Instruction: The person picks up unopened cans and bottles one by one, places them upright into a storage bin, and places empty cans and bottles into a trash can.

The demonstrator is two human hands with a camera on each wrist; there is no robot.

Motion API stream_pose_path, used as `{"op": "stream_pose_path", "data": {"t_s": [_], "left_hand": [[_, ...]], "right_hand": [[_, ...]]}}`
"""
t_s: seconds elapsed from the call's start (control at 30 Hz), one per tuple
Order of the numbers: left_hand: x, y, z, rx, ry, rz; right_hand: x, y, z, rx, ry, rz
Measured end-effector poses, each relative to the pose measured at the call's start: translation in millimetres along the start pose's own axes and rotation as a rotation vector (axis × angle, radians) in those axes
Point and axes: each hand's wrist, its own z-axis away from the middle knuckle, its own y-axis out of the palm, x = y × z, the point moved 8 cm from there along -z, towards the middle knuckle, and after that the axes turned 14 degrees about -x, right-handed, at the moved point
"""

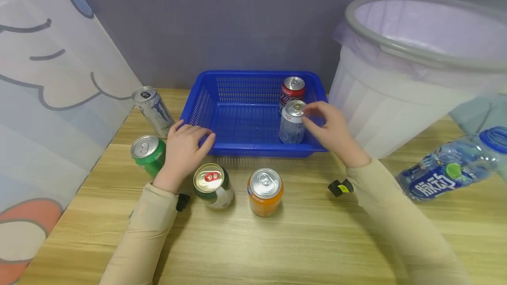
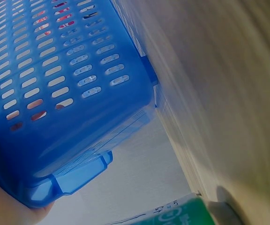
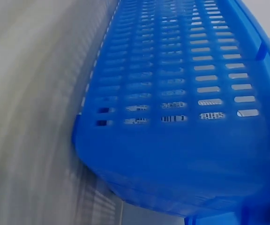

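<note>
A blue plastic basket (image 1: 253, 146) stands on the table. My left hand (image 1: 186, 146) holds its front left corner, fingers over the rim (image 2: 18, 199). Inside, at the right, a silver-grey can (image 1: 292, 129) stands upright in front of a red can (image 1: 292, 90). The fingertips of my right hand (image 1: 330, 129) are right at the upper right edge of the silver-grey can, thumb and forefinger bent and apart. My right hand is out of the right wrist view, which shows the basket's slotted side (image 3: 182, 154).
Left of the basket stand a white-grey can (image 1: 153, 111) and a green can (image 1: 148, 153). A dark green and white can (image 1: 214, 186) and an orange can (image 1: 266, 195) stand in front. At the right are a lined white bin (image 1: 368, 87) and a blue-labelled bottle (image 1: 443, 179).
</note>
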Motion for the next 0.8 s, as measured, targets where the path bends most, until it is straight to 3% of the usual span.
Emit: {"op": "stream_pose_path", "data": {"t_s": [0.37,0.63,0.8], "left_hand": [[1.2,0.3,0.3,0.011,-0.005,-0.008],[0.8,0.5,0.2,0.009,-0.004,-0.004],[0.1,0.3,-0.1,0.011,-0.003,-0.007]], "right_hand": [[2.4,-10.0,25.0,0.007,-0.113,-0.031],[6.3,-17.3,38.4,-0.033,-0.230,-0.125],[8.2,-19.9,45.1,-0.042,-0.280,-0.121]]}}
